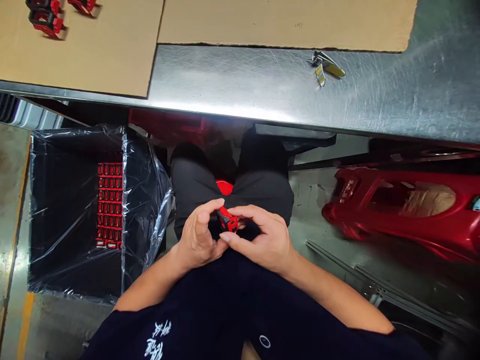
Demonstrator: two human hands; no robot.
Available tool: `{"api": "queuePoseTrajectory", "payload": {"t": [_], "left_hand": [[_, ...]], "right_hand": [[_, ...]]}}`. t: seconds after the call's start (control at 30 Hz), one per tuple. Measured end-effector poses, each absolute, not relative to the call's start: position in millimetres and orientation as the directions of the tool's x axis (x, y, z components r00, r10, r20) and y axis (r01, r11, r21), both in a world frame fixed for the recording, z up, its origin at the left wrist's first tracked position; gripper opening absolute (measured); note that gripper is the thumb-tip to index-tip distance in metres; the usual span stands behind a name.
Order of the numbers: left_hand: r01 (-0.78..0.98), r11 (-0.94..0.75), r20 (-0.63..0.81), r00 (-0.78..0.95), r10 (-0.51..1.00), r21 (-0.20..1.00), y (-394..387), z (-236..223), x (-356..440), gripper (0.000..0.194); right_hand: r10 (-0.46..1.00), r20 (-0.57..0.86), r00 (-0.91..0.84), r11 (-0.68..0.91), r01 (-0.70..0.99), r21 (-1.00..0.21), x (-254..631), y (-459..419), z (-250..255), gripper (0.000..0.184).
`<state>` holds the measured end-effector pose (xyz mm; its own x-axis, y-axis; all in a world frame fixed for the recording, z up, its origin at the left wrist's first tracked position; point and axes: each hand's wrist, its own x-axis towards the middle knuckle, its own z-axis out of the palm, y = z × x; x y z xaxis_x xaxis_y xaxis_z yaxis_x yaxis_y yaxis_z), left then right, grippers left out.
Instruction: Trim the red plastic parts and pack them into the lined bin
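A small red and black plastic part [228, 220] is held over my lap, between my two hands. My right hand [264, 237] pinches it from the right, with the thumb at its lower end and the index finger near its upper end. My left hand [200, 235] curls around its left side, one fingertip at the upper end; its other fingers are partly hidden beneath. Similar red and black parts [47, 22] lie on the cardboard sheet [105, 60] at the upper left.
A metal table [232, 75] runs across ahead of me, bearing another cardboard sheet [281, 22] and nail clippers [328, 67]. To the left, a bin lined with black plastic [75, 135] contains rows of red parts [109, 205]. On the right is a red plastic stool [405, 240].
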<state>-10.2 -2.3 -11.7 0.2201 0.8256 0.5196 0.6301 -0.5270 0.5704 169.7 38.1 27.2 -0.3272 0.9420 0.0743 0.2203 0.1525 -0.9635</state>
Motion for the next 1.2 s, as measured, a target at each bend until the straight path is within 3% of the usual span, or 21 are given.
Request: {"api": "queuePoseTrajectory", "payload": {"t": [0.23, 0.6, 0.7, 0.9, 1.2], "left_hand": [[0.622, -0.593, 0.613, 0.218, 0.759, 0.512, 0.9, -18.9, -11.7, 0.108], [0.565, -0.648, 0.637, 0.257, 0.727, 0.511, 6.2, -10.6, -17.0, 0.117], [0.544, -0.650, 0.629, 0.261, 0.732, 0.530, 7.0, -8.1, -16.8, 0.117], [0.519, -0.598, 0.548, 0.268, 0.793, 0.611, 5.6, 3.2, -18.1, 0.113], [0.387, -0.515, 0.419, 0.309, 0.854, 0.765, 5.1, 21.5, -20.1, 0.114]], "right_hand": [[0.929, 0.130, -0.346, 0.209, 0.200, -0.957, 171.4, 39.0, 26.5, 0.025], [0.931, 0.025, -0.363, 0.031, 0.010, -0.999, 179.4, 40.0, 23.9, 0.035], [0.915, -0.065, -0.398, -0.102, -0.070, -0.992, 181.8, 39.1, 21.9, 0.035], [0.769, -0.321, -0.553, -0.515, -0.240, -0.823, 186.4, 35.7, 15.8, 0.033], [0.646, -0.380, -0.662, -0.722, -0.369, -0.585, 187.1, 39.0, 7.7, 0.032]]}}
